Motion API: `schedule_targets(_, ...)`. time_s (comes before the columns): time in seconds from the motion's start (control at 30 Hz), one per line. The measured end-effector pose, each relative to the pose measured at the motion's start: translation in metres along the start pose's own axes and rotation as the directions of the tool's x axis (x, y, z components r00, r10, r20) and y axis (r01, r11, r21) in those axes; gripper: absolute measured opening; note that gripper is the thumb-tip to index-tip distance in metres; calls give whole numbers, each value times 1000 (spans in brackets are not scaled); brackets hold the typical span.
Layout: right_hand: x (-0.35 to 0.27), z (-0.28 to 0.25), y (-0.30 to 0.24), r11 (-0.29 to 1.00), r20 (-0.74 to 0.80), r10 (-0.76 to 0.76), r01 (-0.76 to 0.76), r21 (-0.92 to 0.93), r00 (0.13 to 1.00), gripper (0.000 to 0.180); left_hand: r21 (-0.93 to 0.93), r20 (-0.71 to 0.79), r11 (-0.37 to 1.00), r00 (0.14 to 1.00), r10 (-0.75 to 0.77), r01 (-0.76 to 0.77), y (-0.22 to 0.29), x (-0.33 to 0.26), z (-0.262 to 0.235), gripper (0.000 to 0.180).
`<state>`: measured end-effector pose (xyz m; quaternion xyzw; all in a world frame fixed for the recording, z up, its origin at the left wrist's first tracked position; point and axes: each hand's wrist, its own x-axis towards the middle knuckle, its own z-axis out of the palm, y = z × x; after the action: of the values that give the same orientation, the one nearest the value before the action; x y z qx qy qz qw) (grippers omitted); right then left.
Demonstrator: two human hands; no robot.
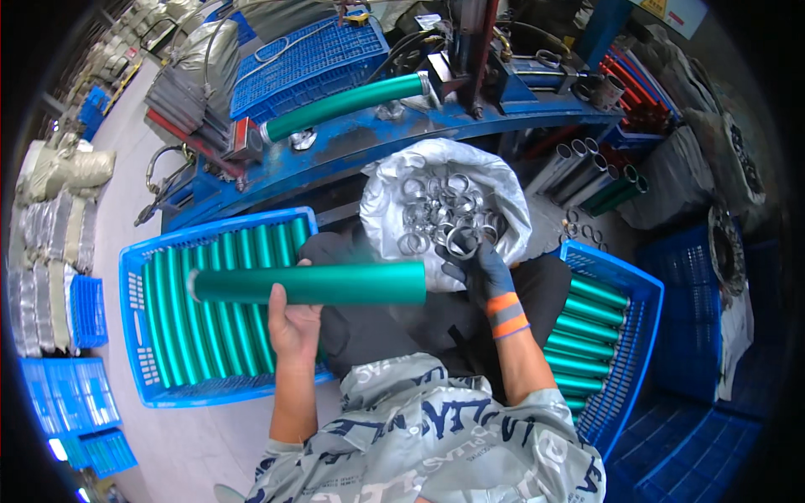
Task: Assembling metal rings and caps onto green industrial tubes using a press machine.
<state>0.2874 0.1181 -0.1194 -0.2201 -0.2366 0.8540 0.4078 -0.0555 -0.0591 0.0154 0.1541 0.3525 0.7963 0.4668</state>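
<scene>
My bare left hand (292, 323) grips a long green tube (310, 283) held level across my lap. My right hand (478, 264), in a dark glove with an orange cuff, pinches a silver metal ring (462, 242) at the near edge of a white plastic bag (495, 180) full of several such rings. The tube's right end lies close to the gloved hand. A blue crate (134, 335) at my left holds several green tubes side by side. Another blue crate (639, 314) at my right also holds green tubes.
A blue machine bench (360, 138) stands ahead with one green tube (344, 105) mounted on it. Grey and green tubes (591, 176) lie in a pile at the right. Blue crates (71, 394) are stacked at the far left, sacks (63, 172) behind them.
</scene>
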Motion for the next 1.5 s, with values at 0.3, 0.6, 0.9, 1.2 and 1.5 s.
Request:
schedule_targets(0.3,-28,69,-17,989,11,-110,111,-95,994,93,-51,-34,999,999,-18,17,-23,-7,22,46)
schedule_targets(0.6,-30,102,-32,889,103,-205,229,-395,973,75,-46,-12,999,1000,11,-11,-18,-8,24,44)
schedule_targets(0.9,-29,105,-26,902,125,-305,329,-279,944,97,123,-61,992,997,37,-30,-24,-13,15,42)
schedule_targets(1.2,-28,93,-23,867,116,-218,247,-433,969,77,139,-84,988,993,81,-69,-30,-10,11,35)
schedule_targets(1.5,-13,90,-22,847,67,-97,117,-518,993,77,84,-127,996,991,38,-28,-45,1,-16,47)
